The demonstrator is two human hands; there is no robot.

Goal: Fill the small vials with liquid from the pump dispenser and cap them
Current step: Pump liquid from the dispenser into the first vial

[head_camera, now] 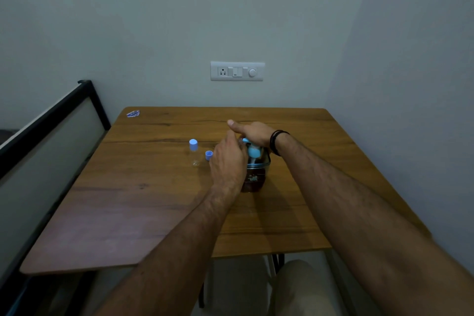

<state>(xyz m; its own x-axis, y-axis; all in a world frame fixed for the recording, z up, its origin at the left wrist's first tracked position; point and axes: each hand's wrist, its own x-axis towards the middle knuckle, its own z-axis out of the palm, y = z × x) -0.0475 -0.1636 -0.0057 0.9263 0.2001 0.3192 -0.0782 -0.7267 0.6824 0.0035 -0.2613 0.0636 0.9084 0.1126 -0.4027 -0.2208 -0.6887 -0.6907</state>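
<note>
A pump dispenser (255, 169) with a light blue pump head and dark liquid stands at the middle of the wooden table (143, 187). My right hand (252, 131) lies flat on top of the pump head, fingers stretched leftward. My left hand (228, 161) is curled just left of the dispenser, by the nozzle; what it holds is hidden behind the hand. A capped clear vial (194, 152) with a blue cap stands further left. A loose blue cap (209, 155) lies between that vial and my left hand.
A small blue-and-white wrapper (133, 113) lies at the table's far left corner. A black-framed panel (48, 120) runs along the left side. The wall with a switch plate (237, 71) is right behind the table.
</note>
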